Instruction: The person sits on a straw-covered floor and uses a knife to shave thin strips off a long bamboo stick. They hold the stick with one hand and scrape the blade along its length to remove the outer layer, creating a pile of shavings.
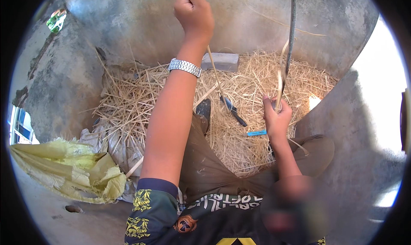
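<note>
Head view showed the right hand (278, 118) pinching a pale strip (280, 81) beside a dark rod (293, 24), over straw (254, 80) at right. Farther off and left, the left hand (194, 11) was curled into a fist; I could not tell whether it held anything.

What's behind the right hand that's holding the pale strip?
Loose straw shows on either side of the right hand, and a light-blue piece lies left of the wrist. Anything directly behind the hand or pale strip is covered.
</note>
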